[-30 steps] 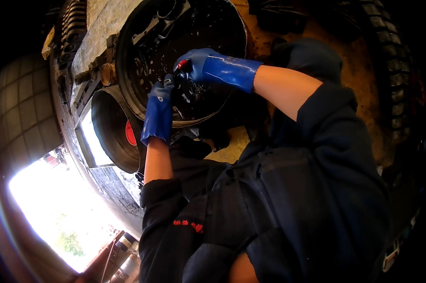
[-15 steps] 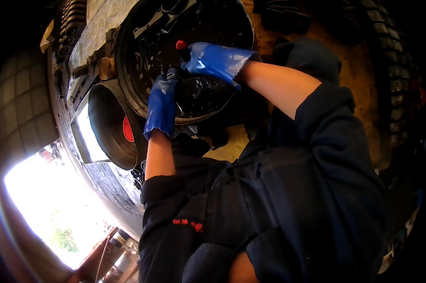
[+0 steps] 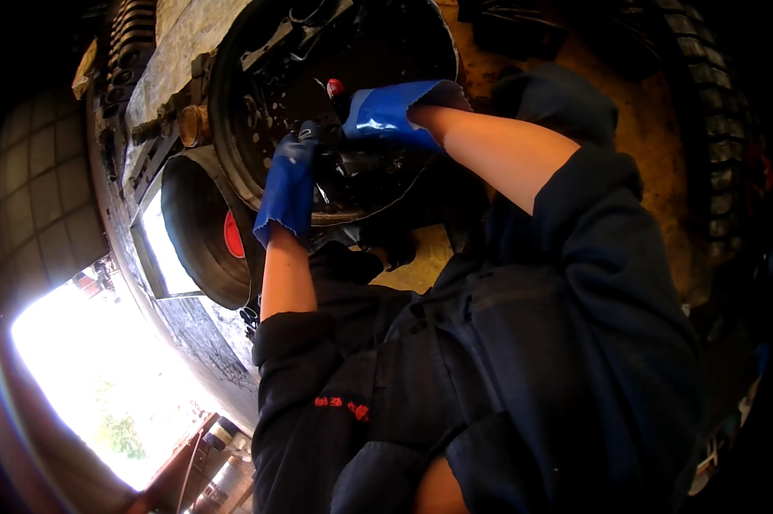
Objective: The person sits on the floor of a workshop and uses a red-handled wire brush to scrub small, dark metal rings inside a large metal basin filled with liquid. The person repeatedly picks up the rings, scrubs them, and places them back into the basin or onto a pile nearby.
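Note:
Both my hands wear blue rubber gloves and work inside a big round dark basin (image 3: 339, 216) of black, glossy liquid. My right hand (image 3: 382, 118) is closed around a dark tool with a red end (image 3: 335, 87), which points up and away from me; the tool's other end is lost in the dark. Just left of it, my left hand (image 3: 290, 170) has its fingers curled, with a small dark piece seeming to be at their tips; its kind cannot be made out. Dark metal parts (image 3: 271, 44) lie at the basin's far side.
Left of the basin stands a tilted round metal drum (image 3: 199, 231) with a red patch inside. Past it, a bench carries a rusty cylindrical part (image 3: 193, 125) and a coil spring (image 3: 132, 43). A large treaded tyre (image 3: 716, 128) stands at far right.
My right hand has shifted slightly right and turned at the wrist, and the red end has moved a little right and nearer. My left hand has moved slightly left.

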The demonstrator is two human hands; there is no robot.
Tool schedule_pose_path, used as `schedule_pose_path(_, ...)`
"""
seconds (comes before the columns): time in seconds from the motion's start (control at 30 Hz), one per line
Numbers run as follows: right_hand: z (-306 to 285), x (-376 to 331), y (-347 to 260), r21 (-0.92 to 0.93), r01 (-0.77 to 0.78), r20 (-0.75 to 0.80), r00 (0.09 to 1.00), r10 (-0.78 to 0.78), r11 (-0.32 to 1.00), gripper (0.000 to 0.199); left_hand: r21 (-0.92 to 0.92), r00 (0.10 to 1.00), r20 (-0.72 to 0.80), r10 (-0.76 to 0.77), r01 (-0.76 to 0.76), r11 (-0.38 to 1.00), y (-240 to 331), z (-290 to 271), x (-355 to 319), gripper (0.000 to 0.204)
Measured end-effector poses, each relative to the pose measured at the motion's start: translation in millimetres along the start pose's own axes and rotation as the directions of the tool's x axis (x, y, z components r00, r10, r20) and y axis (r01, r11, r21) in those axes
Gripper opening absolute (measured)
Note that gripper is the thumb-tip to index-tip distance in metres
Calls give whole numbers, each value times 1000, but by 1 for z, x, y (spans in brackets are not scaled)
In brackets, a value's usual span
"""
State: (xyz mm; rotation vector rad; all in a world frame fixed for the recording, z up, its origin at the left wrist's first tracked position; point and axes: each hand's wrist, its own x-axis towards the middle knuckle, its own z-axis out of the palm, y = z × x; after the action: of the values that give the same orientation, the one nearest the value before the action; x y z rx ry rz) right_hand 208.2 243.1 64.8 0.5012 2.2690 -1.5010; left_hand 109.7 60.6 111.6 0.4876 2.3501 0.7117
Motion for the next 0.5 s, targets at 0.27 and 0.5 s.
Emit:
schedule_pose_path(0.27,-1,6,-6,-26,-289,-54,956,287,957,33,-103,1000,-12,-16,15,995,-25,-3,3,43)
schedule_pose_path(0.5,18,38,32,70,469,-271,858,-436,880,31,-193,989,-18,147,-147,970,-24,14,-18,42)
